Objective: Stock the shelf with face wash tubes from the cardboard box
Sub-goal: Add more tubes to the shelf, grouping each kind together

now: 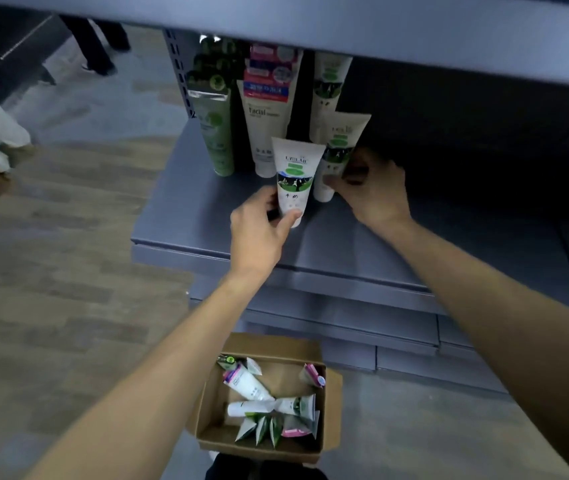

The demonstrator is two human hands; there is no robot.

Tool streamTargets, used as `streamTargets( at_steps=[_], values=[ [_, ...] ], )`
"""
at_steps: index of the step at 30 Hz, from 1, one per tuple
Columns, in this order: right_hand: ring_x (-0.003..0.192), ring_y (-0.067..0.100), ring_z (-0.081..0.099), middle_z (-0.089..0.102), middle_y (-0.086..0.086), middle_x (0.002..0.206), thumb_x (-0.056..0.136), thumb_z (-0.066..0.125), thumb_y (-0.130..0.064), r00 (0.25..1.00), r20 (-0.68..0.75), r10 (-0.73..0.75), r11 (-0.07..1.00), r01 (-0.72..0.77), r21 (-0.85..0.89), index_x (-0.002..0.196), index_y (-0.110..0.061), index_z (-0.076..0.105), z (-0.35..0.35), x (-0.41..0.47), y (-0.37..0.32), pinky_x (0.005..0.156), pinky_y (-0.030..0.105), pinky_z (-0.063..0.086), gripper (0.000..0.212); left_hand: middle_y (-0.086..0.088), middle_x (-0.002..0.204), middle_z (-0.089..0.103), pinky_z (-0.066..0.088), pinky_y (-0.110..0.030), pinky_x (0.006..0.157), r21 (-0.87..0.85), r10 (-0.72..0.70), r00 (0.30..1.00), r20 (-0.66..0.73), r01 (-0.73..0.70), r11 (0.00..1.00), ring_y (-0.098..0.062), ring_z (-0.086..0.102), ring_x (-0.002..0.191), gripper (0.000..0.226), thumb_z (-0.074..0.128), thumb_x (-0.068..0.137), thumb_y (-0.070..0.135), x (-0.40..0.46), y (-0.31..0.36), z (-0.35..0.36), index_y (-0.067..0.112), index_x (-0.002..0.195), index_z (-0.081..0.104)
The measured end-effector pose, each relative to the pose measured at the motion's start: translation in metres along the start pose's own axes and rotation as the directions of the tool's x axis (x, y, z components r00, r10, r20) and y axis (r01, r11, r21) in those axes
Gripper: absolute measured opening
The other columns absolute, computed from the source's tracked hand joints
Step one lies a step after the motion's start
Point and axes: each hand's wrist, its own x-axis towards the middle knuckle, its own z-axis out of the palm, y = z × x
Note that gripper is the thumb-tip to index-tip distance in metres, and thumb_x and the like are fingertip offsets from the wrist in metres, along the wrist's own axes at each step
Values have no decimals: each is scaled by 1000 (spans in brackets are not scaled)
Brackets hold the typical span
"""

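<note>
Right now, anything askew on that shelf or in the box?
Nothing damaged or spilled. The tubes left in the cardboard box lie jumbled at mixed angles. On the shelf, the front tube in the left hand sits ahead of the row; the right hand grips its neighbour.

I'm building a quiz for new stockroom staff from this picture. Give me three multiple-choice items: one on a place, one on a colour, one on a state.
1. Where is the cardboard box?
A. on the shelf
B. on the floor below the shelf
C. in the left hand

2. What colour is the leftmost tube on the shelf?
A. green
B. pink
C. black

3. How is the white tube in the left hand?
A. lying flat
B. upright, cap down
C. inside the box

Answers:
1 B, it sits on the floor under the arms.
2 A, its body is green.
3 B, the cap points down while the fingers pinch it.
</note>
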Motion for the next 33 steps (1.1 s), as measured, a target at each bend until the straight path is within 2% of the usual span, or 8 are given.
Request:
streamTargets(
  at_steps=[2, 3, 7, 11, 20, 22, 26, 33],
  values=[
    [96, 19, 68, 72, 4, 107, 79, 77, -37, 1000, -9, 18, 999, -19, -42, 113, -11, 65, 3, 19, 0, 87, 35, 54, 45, 13, 90, 68, 47, -2, 70, 19, 15, 1000, -14, -15, 1000, 11, 63, 80, 26, 77, 80, 16, 5, -1, 4, 13, 103, 67],
    [100, 22, 67, 72, 5, 109, 78, 76, -38, 999, -17, 27, 998, -28, -57, 113, -11, 65, 3, 27, 0, 88, 37, 53, 45, 14, 89, 68, 48, -4, 69, 27, 21, 1000, -15, -21, 999, 9, 64, 80, 26, 77, 80, 16, 7, -1, 5, 13, 103, 67],
    [103, 24, 64, 70, 6, 110, 77, 75, -44, 998, -52, 27, 993, -32, -112, 111, -14, 66, 11, 46, -4, 82, 33, 50, 47, 2, 96, 73, 58, -34, 77, 67, 18, 1000, -17, -17, 998, -12, 68, 86, 27, 76, 81, 19, 14, -4, 7, 13, 105, 65],
    [105, 21, 64, 70, 4, 112, 79, 74, -42, 997, -63, 49, 994, -55, -95, 114, -15, 66, 14, 59, -5, 77, 27, 48, 45, 0, 98, 72, 58, -38, 78, 67, 15, 1000, -10, -15, 998, -15, 68, 90, 30, 77, 81, 19, 19, -6, 11, 11, 107, 65],
    [111, 21, 62, 68, 2, 117, 85, 69, -36, 999, -37, 4, 995, -7, -100, 120, -16, 63, 18, 75, -8, 76, 21, 40, 41, 3, 98, 72, 59, -32, 77, 75, 17, 1000, -16, -16, 997, -9, 67, 87, 30, 78, 80, 19, 27, -7, 14, 14, 107, 65],
    [110, 22, 62, 68, 4, 116, 86, 68, -35, 999, -38, 1, 995, -5, -97, 119, -14, 63, 18, 78, -8, 76, 23, 42, 40, 3, 98, 72, 58, -27, 77, 69, 16, 1000, -16, -14, 998, -9, 66, 88, 29, 77, 81, 19, 30, -7, 16, 13, 106, 65],
    [113, 23, 61, 67, 5, 119, 87, 66, -34, 1000, -24, -4, 994, 1, -105, 121, -14, 63, 19, 82, -10, 83, 29, 49, 39, 3, 99, 72, 51, -7, 71, 60, 23, 1000, -13, -22, 998, -8, 66, 88, 30, 77, 81, 18, 35, -7, 18, 12, 107, 65],
    [110, 24, 61, 67, 7, 117, 88, 64, -32, 1000, -26, 17, 995, -20, -94, 118, -11, 62, 22, 86, -9, 79, 28, 47, 36, 3, 99, 71, 50, -4, 72, 32, 31, 999, -15, -31, 999, -4, 64, 87, 29, 77, 81, 16, 37, -9, 21, 11, 107, 65]
  ],
)
